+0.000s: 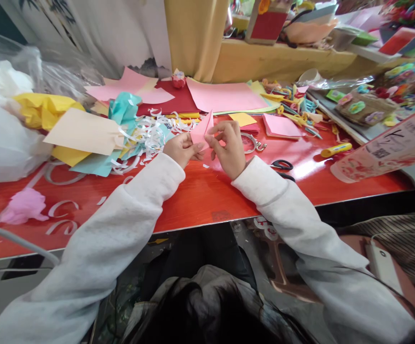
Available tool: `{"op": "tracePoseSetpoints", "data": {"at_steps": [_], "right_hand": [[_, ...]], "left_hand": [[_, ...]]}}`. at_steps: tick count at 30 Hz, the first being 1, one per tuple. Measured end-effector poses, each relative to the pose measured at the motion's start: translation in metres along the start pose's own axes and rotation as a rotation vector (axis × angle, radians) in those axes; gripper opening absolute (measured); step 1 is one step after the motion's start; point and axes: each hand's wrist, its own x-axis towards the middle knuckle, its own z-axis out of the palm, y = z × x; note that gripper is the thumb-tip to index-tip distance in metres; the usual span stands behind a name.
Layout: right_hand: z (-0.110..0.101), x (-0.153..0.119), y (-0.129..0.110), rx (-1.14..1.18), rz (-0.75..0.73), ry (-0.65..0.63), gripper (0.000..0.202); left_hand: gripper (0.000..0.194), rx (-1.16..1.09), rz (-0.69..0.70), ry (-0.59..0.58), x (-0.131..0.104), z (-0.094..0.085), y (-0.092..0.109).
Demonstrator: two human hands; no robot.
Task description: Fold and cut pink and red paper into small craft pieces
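Observation:
Above the red table [200,205] my two hands hold a folded piece of pink paper [203,129] between them, one corner pointing up. The fingers and thumb of my left hand [181,149] pinch its lower left part. At its right edge my right hand [228,147] is closed in a pinch, thumb against the paper. White paper strips [150,131] lie in a heap just left of my hands. Right of my right hand are black-handled scissors [282,165], partly hidden by the sleeve, and a white ring-shaped item [249,142].
Pink sheets [227,95] lie at the back, with a stack of pink squares [282,126] nearer. A tall printed cup [382,145] and a yellow marker [336,150] stand and lie at right. Plastic bags [3,138], coloured paper and a purple crumpled piece [24,205] occupy the left.

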Motion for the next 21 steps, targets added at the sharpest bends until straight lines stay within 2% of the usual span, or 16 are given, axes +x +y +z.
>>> {"op": "tracePoseSetpoints", "data": {"at_steps": [3,6,8,11,17,21], "right_hand": [[-0.001,0.002,-0.002,0.221,0.149,-0.109,0.040],[-0.003,0.002,-0.008,0.381,0.277,-0.288,0.042],[-0.005,0.002,-0.012,0.439,0.317,-0.303,0.042],[-0.006,0.001,-0.014,0.467,0.325,-0.260,0.042],[-0.010,0.000,-0.016,0.422,0.316,-0.346,0.037],[-0.010,0.000,-0.020,0.485,0.343,-0.375,0.035]], "left_hand": [[0.015,-0.006,-0.011,0.021,-0.001,-0.001,0.004],[0.016,-0.024,0.001,0.018,-0.002,-0.002,0.005],[0.017,-0.033,-0.001,0.004,-0.001,-0.002,0.004],[0.018,-0.002,-0.037,-0.005,0.001,-0.003,0.003],[0.023,0.191,0.079,0.103,0.007,-0.010,0.001],[0.023,0.278,0.105,0.153,0.006,-0.013,0.001]]}}
